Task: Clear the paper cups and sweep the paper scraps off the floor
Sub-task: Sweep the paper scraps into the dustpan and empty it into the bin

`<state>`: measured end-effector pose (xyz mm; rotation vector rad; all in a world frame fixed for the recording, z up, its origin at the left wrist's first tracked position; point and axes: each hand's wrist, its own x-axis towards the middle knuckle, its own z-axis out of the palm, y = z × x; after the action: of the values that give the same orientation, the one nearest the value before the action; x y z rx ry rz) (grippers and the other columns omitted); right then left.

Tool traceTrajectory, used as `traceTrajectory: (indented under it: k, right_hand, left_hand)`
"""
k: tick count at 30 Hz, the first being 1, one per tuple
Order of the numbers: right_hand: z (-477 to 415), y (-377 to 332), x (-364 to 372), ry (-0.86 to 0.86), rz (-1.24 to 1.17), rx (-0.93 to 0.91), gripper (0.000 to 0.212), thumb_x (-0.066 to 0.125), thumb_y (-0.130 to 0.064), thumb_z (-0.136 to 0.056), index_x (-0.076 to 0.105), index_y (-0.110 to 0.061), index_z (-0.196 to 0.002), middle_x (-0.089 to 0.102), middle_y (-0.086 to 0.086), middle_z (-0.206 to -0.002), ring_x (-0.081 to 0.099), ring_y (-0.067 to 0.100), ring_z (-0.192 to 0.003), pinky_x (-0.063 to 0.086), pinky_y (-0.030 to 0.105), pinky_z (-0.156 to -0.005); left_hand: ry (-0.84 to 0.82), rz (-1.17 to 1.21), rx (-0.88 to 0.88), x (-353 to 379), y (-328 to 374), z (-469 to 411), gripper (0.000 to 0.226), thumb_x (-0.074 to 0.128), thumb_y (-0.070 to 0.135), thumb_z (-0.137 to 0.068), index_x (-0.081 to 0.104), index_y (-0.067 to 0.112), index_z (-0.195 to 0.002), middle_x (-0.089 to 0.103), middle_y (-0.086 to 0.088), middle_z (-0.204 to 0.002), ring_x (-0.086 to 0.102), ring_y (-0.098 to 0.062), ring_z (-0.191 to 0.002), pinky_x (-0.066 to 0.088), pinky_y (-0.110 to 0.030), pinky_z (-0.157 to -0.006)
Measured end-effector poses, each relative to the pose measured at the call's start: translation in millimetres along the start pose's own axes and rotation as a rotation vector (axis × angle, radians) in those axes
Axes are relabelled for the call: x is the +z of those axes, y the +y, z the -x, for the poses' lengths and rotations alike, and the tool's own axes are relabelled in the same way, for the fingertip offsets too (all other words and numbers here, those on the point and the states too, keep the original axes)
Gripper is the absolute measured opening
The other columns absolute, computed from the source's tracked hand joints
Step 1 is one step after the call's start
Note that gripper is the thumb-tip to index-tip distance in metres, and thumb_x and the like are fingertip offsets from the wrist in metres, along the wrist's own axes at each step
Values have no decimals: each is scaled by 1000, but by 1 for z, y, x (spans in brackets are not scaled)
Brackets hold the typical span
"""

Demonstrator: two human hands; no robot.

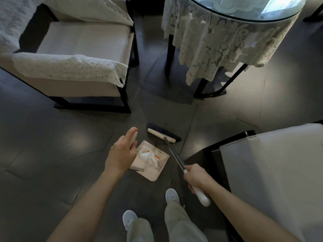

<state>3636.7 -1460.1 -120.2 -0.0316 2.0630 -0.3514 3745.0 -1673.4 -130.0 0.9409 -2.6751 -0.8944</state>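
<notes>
floor [61, 137]: I'm looking down at dark glossy tiles, with light glaring off them over on the right
room: a lace-draped armchair [83, 37] is sitting upper left, a round glass-topped table [286, 16] is wearing a lace cloth [218, 41] upper right, and a pale seat [271, 163] is poking in at right
dustpan [150, 173]: sitting on the tiles near the feet
paper scraps [147, 155]: piling up inside the dustpan
broom [163, 132]: head lying on the tiles just beyond the dustpan
left hand [120, 152]: curling round the dustpan's upright handle
right hand [195, 179]: gripping the broom's white grip
</notes>
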Motion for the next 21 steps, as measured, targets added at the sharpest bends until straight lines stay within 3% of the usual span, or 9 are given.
traceTrajectory:
  k: [2, 4, 9, 15, 21]
  right_hand:
    - [-6, 3, -7, -1, -65, 9, 49, 51, -14, -94, 40, -22, -142, 59, 6, -97, 57, 13, -72, 47, 22, -52]
    - [-5, 5, -13, 5, -61, -10, 52, 52, -15, -94, 39, -23, -144, 60, 7, -94, 57, 13, -69, 43, 21, -47]
    - [29, 33, -9, 38, 46, -72, 52, 51, -19, -96, 35, -26, -145, 61, 1, -89, 59, 8, -63, 42, 17, -45]
    - [34, 62, 15, -49, -14, 56, 51, 48, -19, -98, 35, -26, -146, 62, 3, -95, 59, 9, -62, 43, 17, -43]
    - [-13, 26, 17, 33, 14, -61, 51, 49, -15, -97, 36, -23, -145, 61, 8, -105, 60, 12, -72, 44, 19, -47]
  left_hand:
    - [-12, 1, -3, 1, 1, 2, 44, 54, 13, -91, 33, 36, -122, 60, -10, -86, 59, -27, -73, 50, -43, -66]
    - [-18, -6, -8, 1, 1, 3, 45, 53, 13, -91, 33, 35, -124, 58, -9, -84, 57, -25, -70, 46, -38, -63]
    - [-40, 1, -23, 0, 3, 7, 44, 52, 12, -92, 42, 23, -133, 56, -9, -83, 56, -23, -69, 48, -36, -62]
    - [-42, 3, -29, 3, 2, 10, 45, 52, 14, -92, 40, 27, -133, 54, -6, -80, 55, -23, -66, 52, -43, -64]
    - [-24, 8, -26, 3, 3, 7, 45, 51, 15, -92, 32, 37, -126, 57, -8, -85, 57, -26, -71, 50, -42, -65]
